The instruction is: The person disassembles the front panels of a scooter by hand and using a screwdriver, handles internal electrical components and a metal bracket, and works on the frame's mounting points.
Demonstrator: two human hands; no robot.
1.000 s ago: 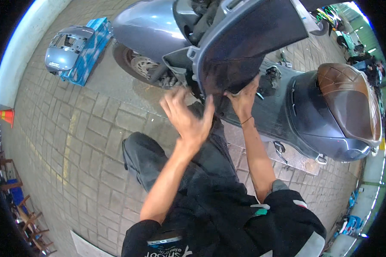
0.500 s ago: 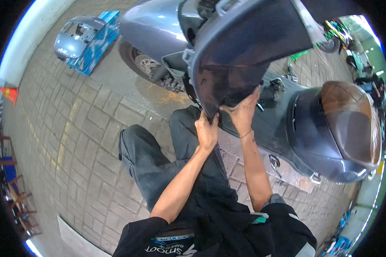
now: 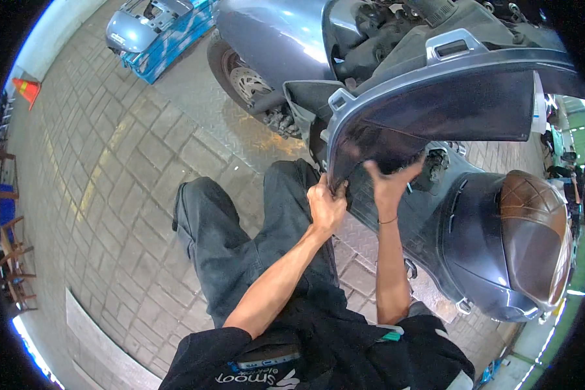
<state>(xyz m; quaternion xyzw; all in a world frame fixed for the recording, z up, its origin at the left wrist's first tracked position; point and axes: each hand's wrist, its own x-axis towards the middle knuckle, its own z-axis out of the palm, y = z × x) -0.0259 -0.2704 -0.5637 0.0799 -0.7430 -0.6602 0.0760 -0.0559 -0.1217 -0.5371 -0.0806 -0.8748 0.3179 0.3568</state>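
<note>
I squat beside a grey-blue scooter with its curved leg shield panel (image 3: 448, 110) in front of me. My left hand (image 3: 327, 205) is closed on the lower end of that panel. My right hand (image 3: 389, 185) is open, thumb and fingers apart, just under the panel's dark inner side, right of my left hand. Behind the panel are exposed dark parts (image 3: 377, 39). The front fender (image 3: 273, 36) and the wheel with brake disc (image 3: 244, 84) are at the upper middle. The floorboard (image 3: 419, 227) runs rightward to the brown quilted seat (image 3: 530, 234).
A loose body panel (image 3: 127, 32) rests on a blue block (image 3: 169, 55) at upper left. An orange cone (image 3: 26, 91) stands by the wall. Wooden chairs (image 3: 10, 253) line the left rim. A co-worker (image 3: 569, 179) is at the far right. Paving (image 3: 123, 195) surrounds me.
My left hand has moved up and right to close on the panel's lower end. My right hand's fingers have come away from the panel and spread. The view has shifted, with more of the panel top showing.
</note>
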